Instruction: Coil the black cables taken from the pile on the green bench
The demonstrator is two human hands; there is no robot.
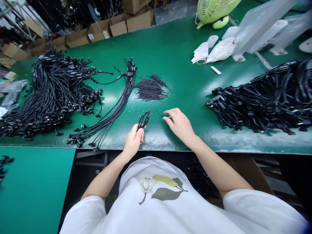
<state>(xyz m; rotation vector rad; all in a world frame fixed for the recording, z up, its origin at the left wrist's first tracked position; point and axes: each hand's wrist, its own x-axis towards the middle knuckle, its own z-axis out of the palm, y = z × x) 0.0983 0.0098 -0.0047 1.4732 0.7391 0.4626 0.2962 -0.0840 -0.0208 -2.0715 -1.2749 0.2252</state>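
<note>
A small coiled black cable (143,120) is held upright in my left hand (134,139), its loops rising above the closed fingers. To the right, my right hand (179,125) pinches a thin dark tie (159,113) between thumb and forefinger, its free end pointing toward the coil without touching it. Just beyond both hands lies a pile of short thin black ties (152,88). Left of that pile, a loose bundle of straight black cables (119,105) with connectors at both ends stretches toward the table's front edge.
A large heap of black cables (56,87) covers the left of the green table (180,74). Coiled black cables (265,97) are piled at the right. White plastic bags (221,50) and a green fan (214,11) stand at the back right. Cardboard boxes (98,31) line the far edge.
</note>
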